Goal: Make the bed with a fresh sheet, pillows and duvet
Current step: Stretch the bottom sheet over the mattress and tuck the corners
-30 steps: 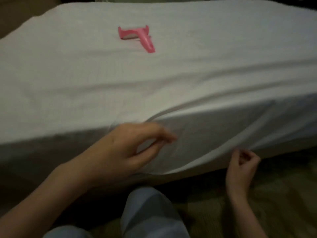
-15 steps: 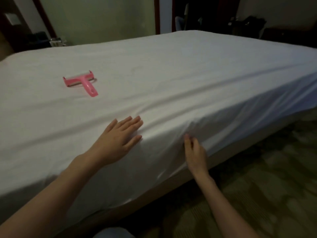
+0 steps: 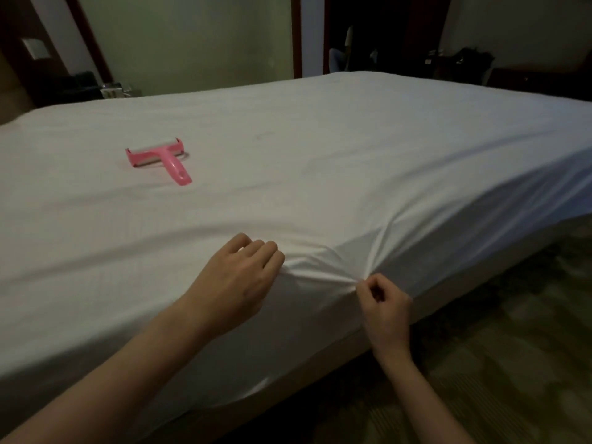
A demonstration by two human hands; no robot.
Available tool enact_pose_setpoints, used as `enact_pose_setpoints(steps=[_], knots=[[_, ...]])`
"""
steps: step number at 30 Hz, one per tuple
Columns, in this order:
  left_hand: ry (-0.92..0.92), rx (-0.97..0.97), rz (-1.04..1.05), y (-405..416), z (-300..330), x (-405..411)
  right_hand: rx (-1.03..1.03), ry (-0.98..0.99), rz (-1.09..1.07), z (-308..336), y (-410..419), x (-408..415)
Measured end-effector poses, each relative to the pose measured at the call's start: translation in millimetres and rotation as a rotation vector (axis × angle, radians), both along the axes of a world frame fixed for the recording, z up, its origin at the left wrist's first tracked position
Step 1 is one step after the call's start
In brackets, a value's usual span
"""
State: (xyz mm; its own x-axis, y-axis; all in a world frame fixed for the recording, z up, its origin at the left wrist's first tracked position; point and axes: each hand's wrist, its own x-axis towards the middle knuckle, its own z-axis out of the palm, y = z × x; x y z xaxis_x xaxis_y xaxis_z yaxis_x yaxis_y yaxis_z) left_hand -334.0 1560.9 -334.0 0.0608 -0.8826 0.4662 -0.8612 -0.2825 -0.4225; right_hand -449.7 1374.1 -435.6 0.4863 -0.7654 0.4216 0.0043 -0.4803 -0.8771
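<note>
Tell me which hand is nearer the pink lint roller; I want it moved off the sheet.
Left. The left hand grips the sheet at the mattress edge, below and right of the pink lint roller. The right hand pinches the sheet further right, lower on the side.

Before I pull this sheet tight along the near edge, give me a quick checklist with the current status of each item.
1. Right hand pinching the sheet: ok, fabric bunches at its fingertips.
2. Left hand gripping the sheet: ok, fingers curled into the fold at the mattress edge.
3. Top surface smooth: not ok, creases fan out from both hands.
4. Bed top free of stray items: not ok, pink lint roller lies on it.
5. Sheet tucked under the near side: cannot tell.
6. Pillows and duvet within reach: cannot tell, none in view.
</note>
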Motion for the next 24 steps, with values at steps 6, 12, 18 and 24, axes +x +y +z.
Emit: enact_pose_setpoints(steps=[6, 12, 18, 24], knots=[[-0.097, -0.028, -0.061, -4, -21, -1, -0.293, -0.019, -0.058, -5, -12, -19], [-0.176, 0.093, -0.065, -2, -85, -14, -0.155, 0.036, -0.019, -38, -11, -7], [-0.194, 0.163, -0.021, 12, -128, -10, 0.61, 0.222, 0.061, -99, 6, 9], [-0.081, 0.38, -0.027, 34, -185, -14, 0.963, 0.055, 0.193, -100, 20, 7]])
